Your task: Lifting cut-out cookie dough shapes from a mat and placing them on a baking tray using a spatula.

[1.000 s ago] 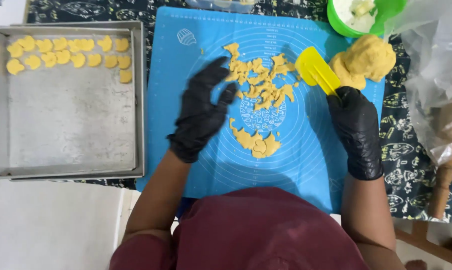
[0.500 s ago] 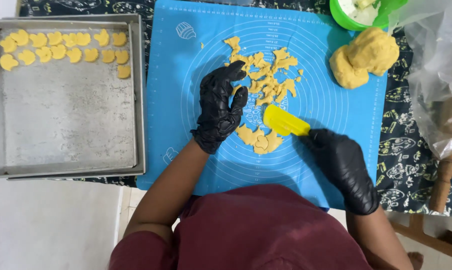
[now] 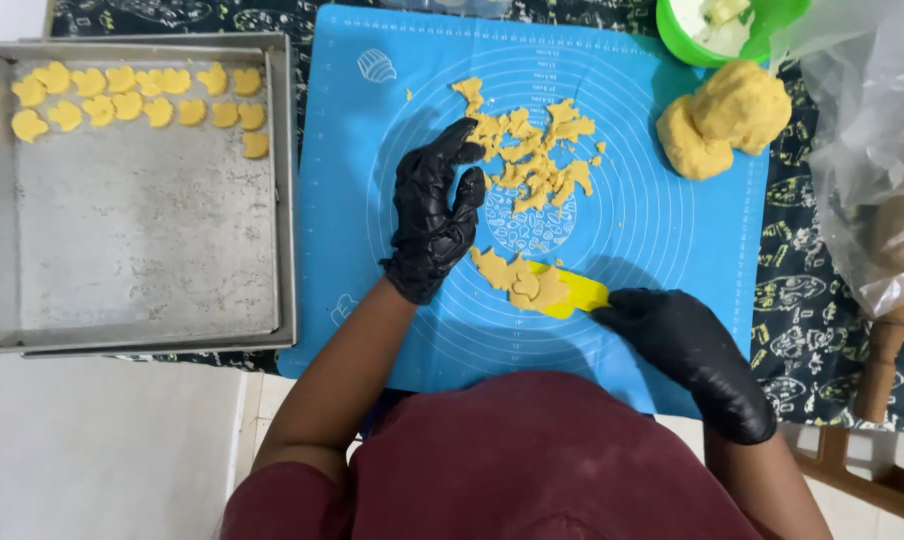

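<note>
Right hand (image 3: 687,350) grips my yellow scraper (image 3: 569,292) under dough scraps (image 3: 517,280) (mat's (image 3: 352,200) near edge); left hand (image 3: 434,215) rests flat, released.

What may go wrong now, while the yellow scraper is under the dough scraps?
The thin dough scraps lying on the yellow scraper in the right hand might tear or slide off if it tilts. The left hand rests on the blue mat beside the larger scrap pile and could smear it.

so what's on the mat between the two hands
In the head view, dough scraps lie between the left hand and right hand, on the yellow scraper that the right hand holds.
</note>
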